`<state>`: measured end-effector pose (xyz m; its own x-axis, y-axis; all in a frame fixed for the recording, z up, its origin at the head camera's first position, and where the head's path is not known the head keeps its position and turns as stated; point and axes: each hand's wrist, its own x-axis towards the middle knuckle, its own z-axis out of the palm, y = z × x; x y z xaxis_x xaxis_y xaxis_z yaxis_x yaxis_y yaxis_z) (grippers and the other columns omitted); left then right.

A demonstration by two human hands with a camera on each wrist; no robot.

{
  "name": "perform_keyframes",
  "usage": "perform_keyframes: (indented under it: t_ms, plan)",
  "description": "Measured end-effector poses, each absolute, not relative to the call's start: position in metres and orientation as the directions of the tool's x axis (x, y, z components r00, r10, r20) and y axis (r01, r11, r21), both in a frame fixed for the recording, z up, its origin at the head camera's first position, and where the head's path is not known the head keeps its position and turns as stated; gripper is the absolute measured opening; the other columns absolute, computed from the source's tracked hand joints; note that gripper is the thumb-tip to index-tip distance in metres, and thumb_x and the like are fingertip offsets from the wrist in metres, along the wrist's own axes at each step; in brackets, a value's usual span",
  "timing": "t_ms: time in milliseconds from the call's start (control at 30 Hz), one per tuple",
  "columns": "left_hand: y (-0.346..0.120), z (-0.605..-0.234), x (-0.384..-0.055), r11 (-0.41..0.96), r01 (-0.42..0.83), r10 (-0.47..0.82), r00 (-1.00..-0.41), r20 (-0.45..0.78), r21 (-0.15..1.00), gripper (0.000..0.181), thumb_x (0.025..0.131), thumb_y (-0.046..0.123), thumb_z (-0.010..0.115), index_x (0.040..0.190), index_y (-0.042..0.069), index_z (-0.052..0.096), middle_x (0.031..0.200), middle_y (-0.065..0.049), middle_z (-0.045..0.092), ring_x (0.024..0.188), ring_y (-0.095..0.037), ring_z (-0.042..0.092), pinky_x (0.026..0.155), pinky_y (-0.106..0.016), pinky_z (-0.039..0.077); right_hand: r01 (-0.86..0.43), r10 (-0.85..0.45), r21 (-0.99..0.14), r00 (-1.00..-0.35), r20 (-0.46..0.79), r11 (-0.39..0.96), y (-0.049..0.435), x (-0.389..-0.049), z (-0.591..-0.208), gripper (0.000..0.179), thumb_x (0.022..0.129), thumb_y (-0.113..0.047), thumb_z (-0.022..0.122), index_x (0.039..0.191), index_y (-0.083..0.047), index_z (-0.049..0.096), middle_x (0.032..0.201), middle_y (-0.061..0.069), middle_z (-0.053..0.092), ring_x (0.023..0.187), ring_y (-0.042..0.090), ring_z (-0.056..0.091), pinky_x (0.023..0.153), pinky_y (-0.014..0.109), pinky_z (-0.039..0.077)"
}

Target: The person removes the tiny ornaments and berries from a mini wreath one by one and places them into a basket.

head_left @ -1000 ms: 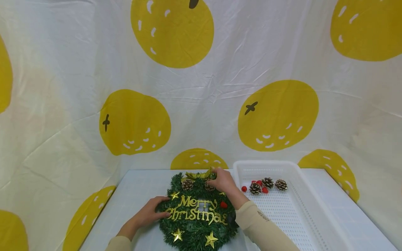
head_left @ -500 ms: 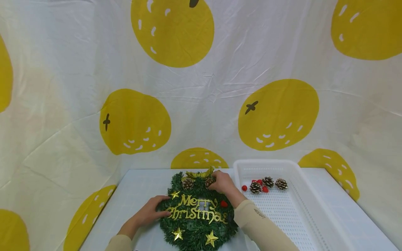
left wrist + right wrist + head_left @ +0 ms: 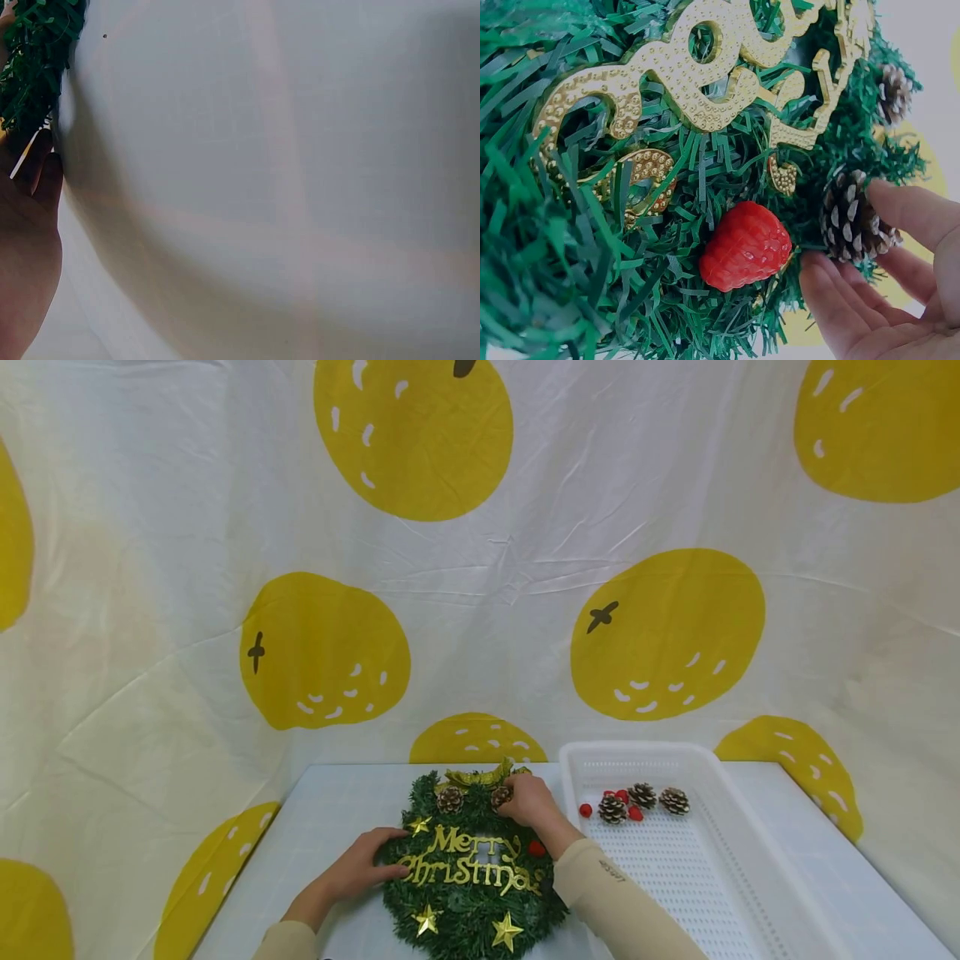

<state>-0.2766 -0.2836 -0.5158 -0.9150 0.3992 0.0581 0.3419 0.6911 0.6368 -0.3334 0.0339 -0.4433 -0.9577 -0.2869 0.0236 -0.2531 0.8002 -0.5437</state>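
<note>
Green Christmas wreath [image 3: 465, 906] in my view — the right hand [image 3: 531, 802] pinches its upper-right pinecone [image 3: 849, 217]; the left hand [image 3: 360, 865], fingers spread, rests on its left edge.

wreath [image 3: 459, 906]: plastic, bristly | lettering [image 3: 705, 112]: glossy, dimpled | pine cone [image 3: 849, 217]: woody, rough | berry [image 3: 746, 247]: shiny, plastic-looking | backdrop [image 3: 510, 643]: creased cloth

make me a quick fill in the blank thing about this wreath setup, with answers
1. The gold lettering on the wreath reads "Merry ____".
2. The person's right grip is on a brown, scaly ____.
3. Below the lettering, the wreath carries two gold, five-pointed ____.
4. The berry on the wreath is coloured ____.

Missing words: Christmas; pine cone; stars; red.
</note>
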Motion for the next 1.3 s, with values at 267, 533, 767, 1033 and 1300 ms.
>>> perform_keyframes:
  t_ms: [267,533,767,1033,1300]
  plan:
    - [-0.283,-0.515,-0.276,0.689,0.344,0.403,-0.913,0.058,0.637,0.065,0.088,0.044,0.070,0.137,0.005,0.053,0.139,-0.021,0.050,0.130,-0.046,0.041,0.105,-0.066,0.031,-0.242,-0.268,-0.562,-0.963,0.038,0.791,0.037,-0.328,-0.437,0.035,0.087,-0.019,0.074,0.115,0.000,0.068,0.104,0.014,0.067,0.087,0.029,0.063,0.073,0.043,0.055]
    - [-0.283,-0.516,-0.276,0.690,0.342,0.397,-0.916,0.062,0.638,0.064,0.088,0.044,0.071,0.136,0.005,0.053,0.138,-0.021,0.050,0.130,-0.047,0.041,0.105,-0.066,0.030,-0.240,-0.257,-0.591,-0.965,0.057,0.770,0.042,-0.326,-0.428,0.022,0.085,-0.017,0.075,0.101,-0.003,0.071,0.086,0.006,0.066,0.066,0.017,0.055,0.060,0.035,0.049]
    - [-0.283,-0.516,-0.276,0.683,0.355,0.406,-0.911,0.072,0.638,0.064,0.088,0.044,0.070,0.136,0.005,0.053,0.138,-0.021,0.051,0.129,-0.046,0.042,0.105,-0.066,0.031,-0.242,-0.254,-0.603,-0.965,0.067,0.760,0.043,-0.327,-0.426,0.020,0.085,-0.017,0.074,0.100,-0.004,0.070,0.085,0.005,0.064,0.066,0.018,0.054,0.058,0.034,0.047]
    - [-0.283,-0.516,-0.276,0.684,0.360,0.406,-0.910,0.080,0.635,0.063,0.088,0.043,0.071,0.135,0.005,0.054,0.137,-0.021,0.051,0.128,-0.046,0.043,0.104,-0.066,0.032,-0.249,-0.243,-0.641,-0.965,0.099,0.726,0.043,-0.324,-0.416,0.038,0.086,-0.019,0.074,0.117,0.001,0.066,0.100,0.013,0.067,0.085,0.028,0.064,0.069,0.042,0.055]
    - [-0.284,-0.515,-0.275,0.688,0.359,0.405,-0.911,0.077,0.631,0.062,0.089,0.041,0.070,0.135,0.004,0.054,0.137,-0.021,0.051,0.128,-0.047,0.043,0.104,-0.066,0.032,-0.278,-0.224,-0.648,-0.960,0.166,0.709,0.045,-0.320,-0.403,0.042,0.088,-0.025,0.072,0.122,-0.001,0.065,0.108,0.015,0.067,0.096,0.034,0.064,0.077,0.047,0.055]
